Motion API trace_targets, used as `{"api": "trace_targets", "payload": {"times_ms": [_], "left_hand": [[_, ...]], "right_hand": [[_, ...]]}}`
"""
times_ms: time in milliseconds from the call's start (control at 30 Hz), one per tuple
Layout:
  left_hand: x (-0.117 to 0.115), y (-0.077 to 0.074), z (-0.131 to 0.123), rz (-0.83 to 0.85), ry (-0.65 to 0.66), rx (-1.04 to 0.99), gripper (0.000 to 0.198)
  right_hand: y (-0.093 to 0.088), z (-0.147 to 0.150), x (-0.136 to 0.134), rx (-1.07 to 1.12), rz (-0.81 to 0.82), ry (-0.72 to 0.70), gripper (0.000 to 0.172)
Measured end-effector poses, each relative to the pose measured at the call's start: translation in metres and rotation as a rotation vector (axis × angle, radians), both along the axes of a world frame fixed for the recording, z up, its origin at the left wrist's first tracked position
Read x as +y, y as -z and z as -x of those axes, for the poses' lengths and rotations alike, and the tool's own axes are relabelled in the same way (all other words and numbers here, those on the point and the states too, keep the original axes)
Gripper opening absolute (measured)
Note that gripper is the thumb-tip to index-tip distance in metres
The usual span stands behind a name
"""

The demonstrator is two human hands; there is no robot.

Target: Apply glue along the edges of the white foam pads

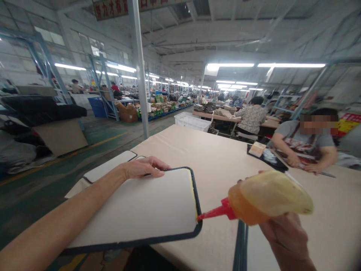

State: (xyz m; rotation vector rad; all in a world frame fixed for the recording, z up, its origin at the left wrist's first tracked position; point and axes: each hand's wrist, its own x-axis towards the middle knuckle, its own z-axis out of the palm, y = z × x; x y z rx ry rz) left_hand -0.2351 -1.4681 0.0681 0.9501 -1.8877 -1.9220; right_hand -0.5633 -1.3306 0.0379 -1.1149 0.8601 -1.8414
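A white panel (141, 210) with a dark border lies at the front of the table, its near edge jutting past the table's edge. My left hand (146, 166) grips the panel's far edge, fingers bent over the border. In my right hand (284, 229) is a squeeze bottle (267, 197) of amber liquid with a red nozzle. The nozzle tip touches the inside of the border at the panel's near right corner. A thin yellow line of glue (193, 192) runs along the right border.
More dark-edged white panels (109, 165) lie at left, others at the lower right. On the table (175, 146), a black tray (275, 162) holds a pale block. Across it, a person (310, 139) works at the right. A white bin (191, 122) stands beyond.
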Motion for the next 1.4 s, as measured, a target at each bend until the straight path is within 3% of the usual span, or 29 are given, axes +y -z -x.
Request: {"api": "trace_targets", "payload": {"times_ms": [267,567,800,967,1167,1267,1400], "left_hand": [[-0.001,0.010,0.000,-0.113,-0.236,0.139,0.037],[-0.006,0.031,0.006,-0.180,-0.346,0.309,0.044],[-0.002,0.044,0.013,-0.209,-0.483,0.390,0.043],[0.001,0.050,0.013,-0.240,-0.608,0.392,0.054],[0.007,0.051,0.011,-0.261,-0.574,0.365,0.049],[0.008,0.053,0.008,-0.252,-0.525,0.356,0.038],[0.007,0.059,0.002,-0.250,-0.540,0.359,0.038]], "right_hand": [[0.024,0.008,0.004,-0.012,0.089,0.246,0.052],[0.011,-0.014,0.006,-0.147,0.156,0.420,0.035],[0.008,-0.016,-0.003,-0.174,0.227,0.426,0.045],[0.008,-0.017,-0.016,-0.157,0.268,0.445,0.046],[0.010,-0.022,-0.026,-0.171,0.228,0.394,0.046],[0.014,-0.024,-0.031,-0.167,0.207,0.363,0.036],[0.019,-0.029,-0.038,-0.161,0.156,0.318,0.027]]}}
